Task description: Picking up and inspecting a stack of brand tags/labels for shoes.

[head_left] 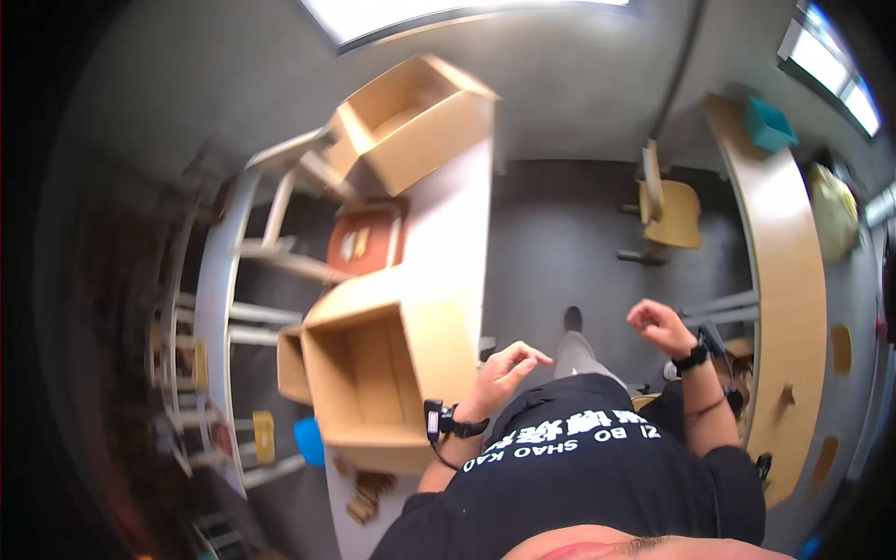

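Head view shows our left hand (505,367) and right hand (659,326) both loosely spread and holding nothing, nearest the open cardboard box (378,373) on the narrow table (462,219), which we judge light, stiff-walled, best gripped by opposite rims.

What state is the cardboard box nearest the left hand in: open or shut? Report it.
Open. The cardboard box shows its bare inside walls and no contents; the left hand hovers beside it.

Two open boxes (373,373) (415,121) sit on the table (457,233), chair (667,210) right.
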`<state>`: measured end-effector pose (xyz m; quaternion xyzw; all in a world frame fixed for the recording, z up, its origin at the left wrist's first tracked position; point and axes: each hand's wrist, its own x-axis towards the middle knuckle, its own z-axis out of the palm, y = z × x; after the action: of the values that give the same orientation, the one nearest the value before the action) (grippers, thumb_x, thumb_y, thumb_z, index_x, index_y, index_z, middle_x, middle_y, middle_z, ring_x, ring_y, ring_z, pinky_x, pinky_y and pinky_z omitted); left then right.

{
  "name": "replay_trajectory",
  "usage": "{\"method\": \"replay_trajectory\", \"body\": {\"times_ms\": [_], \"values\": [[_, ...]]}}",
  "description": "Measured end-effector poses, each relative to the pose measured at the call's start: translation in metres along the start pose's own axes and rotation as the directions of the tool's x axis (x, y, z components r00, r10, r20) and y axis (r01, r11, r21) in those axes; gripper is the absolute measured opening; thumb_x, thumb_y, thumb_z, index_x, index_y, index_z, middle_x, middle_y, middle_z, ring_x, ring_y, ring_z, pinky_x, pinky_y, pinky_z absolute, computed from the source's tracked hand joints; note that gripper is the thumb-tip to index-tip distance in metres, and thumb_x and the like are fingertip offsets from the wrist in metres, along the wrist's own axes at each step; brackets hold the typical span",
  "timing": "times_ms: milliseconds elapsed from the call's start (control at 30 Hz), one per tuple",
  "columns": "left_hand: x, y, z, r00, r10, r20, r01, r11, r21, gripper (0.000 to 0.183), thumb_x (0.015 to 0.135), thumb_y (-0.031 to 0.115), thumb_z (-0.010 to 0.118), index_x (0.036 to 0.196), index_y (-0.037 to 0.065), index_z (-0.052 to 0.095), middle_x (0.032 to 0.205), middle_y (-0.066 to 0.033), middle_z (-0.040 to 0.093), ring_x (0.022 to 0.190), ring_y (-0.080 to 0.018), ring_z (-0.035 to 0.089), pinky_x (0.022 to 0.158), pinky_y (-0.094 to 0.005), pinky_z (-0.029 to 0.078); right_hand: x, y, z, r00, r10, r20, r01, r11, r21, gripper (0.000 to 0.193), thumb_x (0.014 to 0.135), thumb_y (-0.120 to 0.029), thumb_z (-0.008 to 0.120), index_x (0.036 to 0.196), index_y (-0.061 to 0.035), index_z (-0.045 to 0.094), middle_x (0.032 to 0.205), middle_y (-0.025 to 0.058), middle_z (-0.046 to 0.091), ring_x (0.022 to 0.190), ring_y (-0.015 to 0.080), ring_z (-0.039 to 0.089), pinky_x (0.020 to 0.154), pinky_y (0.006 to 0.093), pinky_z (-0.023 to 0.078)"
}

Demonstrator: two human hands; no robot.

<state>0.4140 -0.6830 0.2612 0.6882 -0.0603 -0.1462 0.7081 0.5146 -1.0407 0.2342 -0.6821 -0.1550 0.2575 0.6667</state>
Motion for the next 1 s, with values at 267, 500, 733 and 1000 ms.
{"method": "replay_trajectory", "body": {"times_ms": [267, 500, 733, 1000], "values": [[0.156, 0.002, -0.026, 0.994, -0.1, 0.052, 0.105, 0.99, -0.097, 0.012, 0.106, 0.015, 0.052, 0.1, 0.005, 0.057, 0.12, -0.0144, 0.072, 0.112, -0.0163, 0.062, 0.101, -0.0311, 0.044, 0.137, -0.058, -0.176, 0.983, -0.111, -0.148, 0.093, 0.988, -0.126, 0.031, 0.086, 0.004, 0.051, 0.114, -0.0031, 0.062, 0.083, -0.0056, 0.053, 0.077, 0.0048, 0.047, 0.072, 0.0215, 0.041], [0.296, 0.009, -0.077, 0.956, -0.187, 0.226, 0.204, 0.977, -0.054, 0.012, 0.106, 0.013, 0.051, 0.102, 0.004, 0.057, 0.119, -0.0165, 0.071, 0.117, -0.0227, 0.064, 0.107, -0.0378, 0.046, 0.182, -0.092, -0.331, 0.888, -0.164, -0.43, 0.03, 0.953, -0.301, 0.026, 0.093, -0.004, 0.056, 0.118, -0.0061, 0.063, 0.087, -0.0028, 0.056, 0.081, 0.0056, 0.052, 0.077, 0.0228, 0.045], [0.474, 0.069, -0.083, 0.911, -0.04, 0.411, 0.076, 0.995, -0.071, 0.012, 0.106, 0.015, 0.051, 0.102, 0.005, 0.056, 0.118, -0.0175, 0.07, 0.116, -0.0263, 0.065, 0.106, -0.0404, 0.047, 0.167, -0.117, -0.482, 0.627, -0.124, -0.769, -0.06, 0.977, -0.206, 0.023, 0.102, -0.02, 0.057, 0.121, -0.0075, 0.063, 0.09, -0.0006, 0.06, 0.083, 0.0079, 0.057, 0.074, 0.0239, 0.048], [0.561, 0.105, 0.024, 0.851, 0.077, 0.519, 0.04, 0.977, -0.21, 0.027, 0.106, 0.031, 0.056, 0.104, 0.005, 0.054, 0.116, -0.0182, 0.069, 0.118, -0.0324, 0.065, 0.107, -0.0457, 0.045, 0.137, -0.098, -0.657, 0.221, 0.209, -0.953, -0.257, 0.955, 0.149, 0.067, 0.093, -0.068, 0.056, 0.137, -0.0168, 0.056, 0.119, 0.0026, 0.063, 0.101, 0.0208, 0.061, 0.09, 0.0468, 0.05]]}}
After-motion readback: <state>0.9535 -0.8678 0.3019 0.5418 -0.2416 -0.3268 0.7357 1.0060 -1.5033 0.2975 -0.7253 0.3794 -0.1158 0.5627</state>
